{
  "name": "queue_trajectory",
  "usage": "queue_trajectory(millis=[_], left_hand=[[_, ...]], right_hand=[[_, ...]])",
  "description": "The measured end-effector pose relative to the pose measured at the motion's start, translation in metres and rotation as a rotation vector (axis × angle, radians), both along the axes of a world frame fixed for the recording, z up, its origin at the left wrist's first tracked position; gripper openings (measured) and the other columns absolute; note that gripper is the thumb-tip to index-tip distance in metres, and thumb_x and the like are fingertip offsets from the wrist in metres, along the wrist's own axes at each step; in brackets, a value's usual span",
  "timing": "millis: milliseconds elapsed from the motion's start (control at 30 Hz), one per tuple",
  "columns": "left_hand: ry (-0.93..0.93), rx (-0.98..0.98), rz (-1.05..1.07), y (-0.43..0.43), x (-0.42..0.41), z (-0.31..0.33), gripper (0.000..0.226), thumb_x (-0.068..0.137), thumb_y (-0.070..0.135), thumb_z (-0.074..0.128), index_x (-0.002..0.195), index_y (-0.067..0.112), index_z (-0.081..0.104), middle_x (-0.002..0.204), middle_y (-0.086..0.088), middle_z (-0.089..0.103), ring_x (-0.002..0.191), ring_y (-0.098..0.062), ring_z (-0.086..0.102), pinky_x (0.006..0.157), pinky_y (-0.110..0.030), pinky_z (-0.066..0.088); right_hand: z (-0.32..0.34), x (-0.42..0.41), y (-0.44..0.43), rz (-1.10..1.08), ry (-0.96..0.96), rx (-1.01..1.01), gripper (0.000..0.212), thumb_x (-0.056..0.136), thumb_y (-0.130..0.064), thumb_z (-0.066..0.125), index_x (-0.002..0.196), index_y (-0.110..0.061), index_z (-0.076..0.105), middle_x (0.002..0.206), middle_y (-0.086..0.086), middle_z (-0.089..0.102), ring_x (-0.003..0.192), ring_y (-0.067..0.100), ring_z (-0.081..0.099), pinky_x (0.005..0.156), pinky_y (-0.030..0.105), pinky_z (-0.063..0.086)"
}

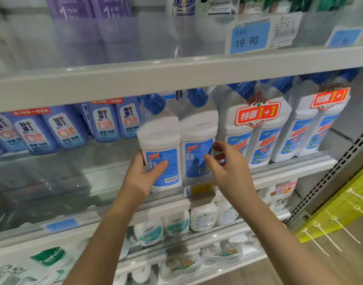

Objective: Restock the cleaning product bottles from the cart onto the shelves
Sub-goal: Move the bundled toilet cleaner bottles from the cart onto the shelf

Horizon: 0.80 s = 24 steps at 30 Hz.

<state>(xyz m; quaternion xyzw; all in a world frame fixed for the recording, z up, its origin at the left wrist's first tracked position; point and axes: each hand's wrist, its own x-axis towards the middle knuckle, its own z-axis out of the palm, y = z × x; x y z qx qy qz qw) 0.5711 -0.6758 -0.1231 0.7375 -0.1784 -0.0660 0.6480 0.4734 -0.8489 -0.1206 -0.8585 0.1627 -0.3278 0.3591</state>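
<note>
A twin pack of white bottles with blue caps point(176, 140), wrapped in clear film, stands at the front of the middle shelf point(289, 169). My left hand point(144, 173) grips the lower left bottle of the pack, thumb across its blue label. My right hand point(228, 161) is at the pack's right side, fingers spread and loosely bent; its thumb tip lies against the right bottle's label. To the right stand more twin packs point(258, 128) with red "1+1" stickers.
Purple-blue bottles point(61, 128) fill the shelf's left behind a clear front guard. The upper shelf carries a 19.90 price tag point(248, 38). Lower shelves hold white refill pouches point(176, 223). A yellow pegboard point(341, 212) with white hooks stands at right. No cart is in view.
</note>
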Motion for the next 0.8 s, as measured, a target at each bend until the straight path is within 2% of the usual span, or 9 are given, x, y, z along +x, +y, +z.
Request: queue_trajectory(millis=[67,133,233,367,533,600,633,733,800], left_hand=[[-0.079,0.184,0.054,0.008,-0.002,-0.010,0.023,0.082,0.012,0.071,0.095,0.025,0.056,0.101,-0.001,0.058,0.084,0.000,0.057,0.087,-0.029,0.049],[-0.088,0.239,0.057,0.012,-0.002,-0.013,0.024,0.080,0.012,0.073,0.093,0.024,0.057,0.101,-0.002,0.059,0.083,-0.004,0.056,0.083,-0.029,0.047],[-0.068,0.235,0.054,0.014,0.002,-0.012,0.026,0.078,0.009,0.074,0.096,0.022,0.062,0.096,0.000,0.067,0.080,-0.006,0.060,0.071,-0.018,0.046],[-0.006,0.202,0.025,0.017,0.002,-0.009,0.027,0.077,0.003,0.074,0.094,0.022,0.063,0.083,0.013,0.068,0.066,0.008,0.063,0.062,-0.004,0.045],[0.035,0.202,-0.008,0.018,0.004,-0.004,0.029,0.076,0.001,0.074,0.100,0.016,0.066,0.087,0.007,0.070,0.077,0.002,0.065,0.062,-0.004,0.046],[0.041,0.195,-0.025,0.018,0.004,-0.002,0.030,0.076,-0.001,0.074,0.101,0.014,0.065,0.088,0.005,0.070,0.074,0.004,0.065,0.062,-0.004,0.047],[0.053,0.181,-0.033,0.018,0.003,-0.002,0.030,0.076,-0.003,0.073,0.100,0.013,0.065,0.087,0.005,0.069,0.071,0.006,0.065,0.062,-0.005,0.047],[0.067,0.170,-0.039,0.018,0.002,-0.003,0.030,0.074,-0.004,0.074,0.094,0.017,0.065,0.080,0.015,0.070,0.070,0.007,0.066,0.067,-0.009,0.052],[0.077,0.160,-0.044,0.017,0.003,-0.004,0.033,0.073,-0.004,0.075,0.090,0.022,0.065,0.074,0.018,0.070,0.072,0.004,0.068,0.069,-0.012,0.053]], right_hand=[[0.002,0.001,0.001,-0.012,0.010,0.015,0.038,0.089,-0.025,0.063,0.123,-0.010,0.056,0.110,0.002,0.061,0.095,0.017,0.057,0.082,0.032,0.048],[0.003,0.002,0.002,-0.018,0.008,0.027,0.038,0.089,-0.025,0.062,0.123,-0.010,0.056,0.110,0.002,0.061,0.092,0.016,0.057,0.082,0.034,0.049],[0.006,0.002,0.002,-0.039,-0.003,0.029,0.035,0.090,-0.026,0.061,0.121,-0.010,0.058,0.109,0.002,0.063,0.093,0.016,0.058,0.085,0.035,0.050],[0.019,0.004,0.006,-0.068,-0.079,0.018,0.033,0.089,-0.022,0.063,0.119,-0.012,0.057,0.107,0.001,0.060,0.092,0.017,0.059,0.082,0.032,0.050],[0.030,0.002,0.010,-0.080,-0.159,0.003,0.036,0.088,-0.016,0.064,0.123,-0.012,0.055,0.111,0.001,0.056,0.095,0.013,0.055,0.085,0.024,0.047],[0.030,0.000,0.011,-0.086,-0.164,-0.031,0.035,0.088,-0.014,0.064,0.122,-0.010,0.055,0.113,0.001,0.054,0.100,0.011,0.052,0.087,0.018,0.043],[0.029,0.000,0.012,-0.094,-0.162,-0.046,0.035,0.088,-0.014,0.064,0.121,-0.009,0.056,0.114,0.002,0.055,0.102,0.011,0.050,0.090,0.020,0.042],[0.025,-0.002,0.011,-0.101,-0.149,-0.064,0.036,0.087,-0.014,0.065,0.122,-0.006,0.057,0.118,0.004,0.055,0.109,0.015,0.050,0.097,0.037,0.044],[0.021,-0.004,0.011,-0.088,-0.142,-0.069,0.037,0.087,-0.013,0.065,0.122,-0.005,0.057,0.121,0.004,0.054,0.112,0.017,0.050,0.099,0.039,0.043]])
